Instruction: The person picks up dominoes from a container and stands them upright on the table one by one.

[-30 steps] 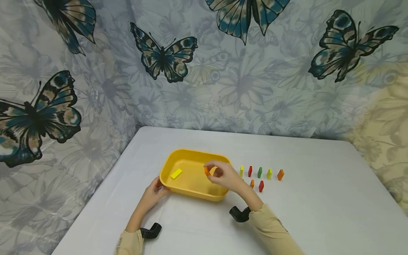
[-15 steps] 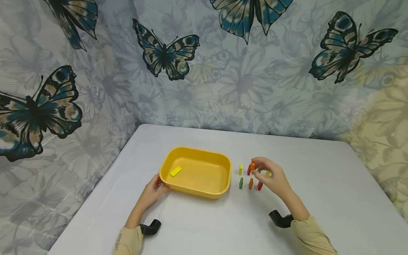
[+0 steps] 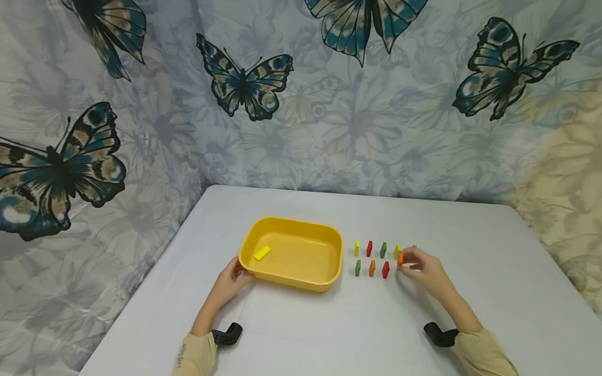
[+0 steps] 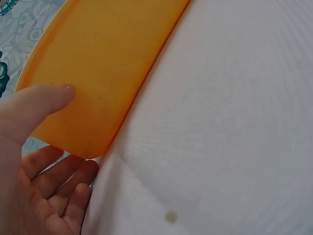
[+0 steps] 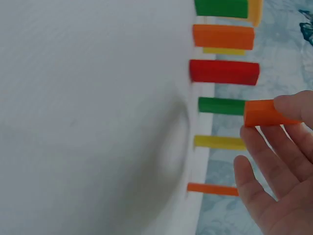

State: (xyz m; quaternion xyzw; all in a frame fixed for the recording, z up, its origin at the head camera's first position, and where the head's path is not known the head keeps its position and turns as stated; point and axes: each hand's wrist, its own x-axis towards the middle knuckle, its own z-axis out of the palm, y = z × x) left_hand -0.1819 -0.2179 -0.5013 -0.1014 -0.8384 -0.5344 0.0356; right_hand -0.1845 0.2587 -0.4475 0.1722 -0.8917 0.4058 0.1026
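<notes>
My left hand (image 3: 226, 286) grips the near left corner of a yellow plastic tray (image 3: 286, 281). In the left wrist view its thumb (image 4: 58, 95) lies along the tray's wall while the fingers curl by the corner. My right hand (image 3: 427, 270) pinches an orange domino (image 5: 264, 112) between thumb and fingertips, holding it upright at the right end of the front row. That row has a green domino (image 3: 358, 268), an orange one (image 3: 372, 268) and a red domino (image 3: 385, 270), all standing. One yellow domino (image 3: 262, 253) lies flat in the tray.
Behind the front row stands another row: a yellow domino (image 3: 357, 248), a red one, a green domino (image 3: 383, 250) and a yellow one; an orange domino (image 5: 212, 189) at its end is mostly hidden by my right hand in the head view. A white cloth covers the table (image 3: 301, 334).
My right hand has carried the orange domino from over the tray rightward, to the right end of the front row. My left hand stays at the tray's corner.
</notes>
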